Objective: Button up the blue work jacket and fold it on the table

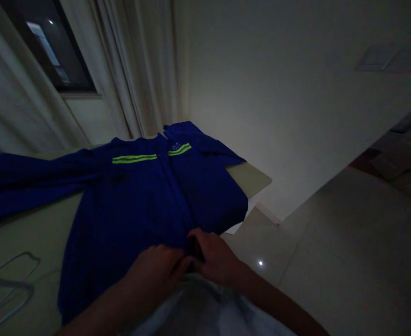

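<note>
A dark blue work jacket [128, 200] with yellow-green chest stripes lies spread front-up, its collar away from me. One sleeve stretches out to the left; the other hangs over the right side. At the lower end of the front placket, my left hand [159, 263] and my right hand [212, 256] meet, thumbs close together. Both have their fingers closed on the jacket's front edge. Exactly which bit of cloth or fastener sits between the fingertips is hidden in the dim light.
Beneath the jacket is a pale green tabletop [33, 242], its corner showing at right. White wire hangers [11, 284] lie at lower left. Curtains [149, 70] and a dark window [58, 51] stand behind. A white wall [278, 93] rises at right above the tiled floor [317, 266].
</note>
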`<state>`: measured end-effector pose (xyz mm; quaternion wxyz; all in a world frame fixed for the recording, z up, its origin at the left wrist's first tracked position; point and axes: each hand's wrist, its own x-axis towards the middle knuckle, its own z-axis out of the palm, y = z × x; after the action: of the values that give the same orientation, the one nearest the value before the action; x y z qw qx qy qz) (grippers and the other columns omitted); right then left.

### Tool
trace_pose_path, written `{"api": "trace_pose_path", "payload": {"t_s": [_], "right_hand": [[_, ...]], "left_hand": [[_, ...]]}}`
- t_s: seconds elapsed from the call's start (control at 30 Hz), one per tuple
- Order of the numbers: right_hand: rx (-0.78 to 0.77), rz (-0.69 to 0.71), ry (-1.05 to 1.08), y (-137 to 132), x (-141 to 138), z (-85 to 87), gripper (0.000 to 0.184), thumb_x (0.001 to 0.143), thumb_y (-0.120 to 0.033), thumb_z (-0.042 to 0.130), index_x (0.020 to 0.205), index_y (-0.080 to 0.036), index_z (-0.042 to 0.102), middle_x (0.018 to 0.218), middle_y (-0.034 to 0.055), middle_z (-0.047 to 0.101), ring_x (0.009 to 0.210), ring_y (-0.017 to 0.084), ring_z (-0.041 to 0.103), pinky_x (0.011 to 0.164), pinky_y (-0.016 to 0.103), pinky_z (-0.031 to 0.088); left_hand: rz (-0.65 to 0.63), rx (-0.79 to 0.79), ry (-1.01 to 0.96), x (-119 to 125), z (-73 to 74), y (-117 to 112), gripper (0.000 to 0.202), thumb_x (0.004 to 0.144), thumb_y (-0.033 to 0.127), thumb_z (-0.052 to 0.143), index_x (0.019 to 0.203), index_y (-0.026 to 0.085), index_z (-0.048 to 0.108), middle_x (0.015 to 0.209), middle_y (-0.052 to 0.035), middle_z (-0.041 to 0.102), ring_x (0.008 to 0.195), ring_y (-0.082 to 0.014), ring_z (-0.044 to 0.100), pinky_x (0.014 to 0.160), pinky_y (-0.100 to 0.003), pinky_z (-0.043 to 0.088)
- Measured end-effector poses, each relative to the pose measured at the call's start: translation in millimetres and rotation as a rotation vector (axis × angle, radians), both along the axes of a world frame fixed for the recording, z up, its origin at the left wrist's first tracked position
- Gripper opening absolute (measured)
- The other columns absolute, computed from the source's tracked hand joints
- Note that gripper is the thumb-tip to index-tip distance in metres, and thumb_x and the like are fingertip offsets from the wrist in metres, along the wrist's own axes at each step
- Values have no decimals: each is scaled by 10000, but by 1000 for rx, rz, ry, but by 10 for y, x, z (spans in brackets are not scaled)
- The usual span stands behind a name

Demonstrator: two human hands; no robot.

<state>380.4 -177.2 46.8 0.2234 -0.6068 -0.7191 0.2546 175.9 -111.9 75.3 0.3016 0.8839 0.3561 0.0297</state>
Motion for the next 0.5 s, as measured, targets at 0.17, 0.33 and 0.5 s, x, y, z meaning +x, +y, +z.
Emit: {"api": "trace_pose_path", "payload": {"t_s": [0.17, 0.33, 0.5], "right_hand": [[32, -215, 315, -56, 10, -152, 331, 873, -356, 788, 1077, -229, 561, 783, -51, 652, 672, 144, 608, 628, 256, 414], [121, -269, 152, -59, -39, -292, 276, 974, -422, 670, 800, -211, 627, 697, -16, 667, 656, 149, 621, 628, 262, 372], [203, -234, 53, -76, -110, -357, 267, 1033, -319, 544, 804, -212, 629, 727, 4, 685, 678, 153, 636, 641, 264, 340]], "left_hand": [[253, -441, -366, 28, -573, -606, 419, 982, 573, 567, 762, 265, 747, 791, -74, 768, 724, -246, 689, 695, -326, 436], [706, -930, -902, 417, -1102, -503, 622, 751, 736, 781, 1104, 224, 777, 1234, -154, 767, 1105, -343, 719, 862, -412, 564], [806, -968, -1160, 655, -1155, -452, 495, 687, 602, 909, 874, 167, 767, 1018, -176, 809, 1070, -345, 752, 942, -443, 596]]}}
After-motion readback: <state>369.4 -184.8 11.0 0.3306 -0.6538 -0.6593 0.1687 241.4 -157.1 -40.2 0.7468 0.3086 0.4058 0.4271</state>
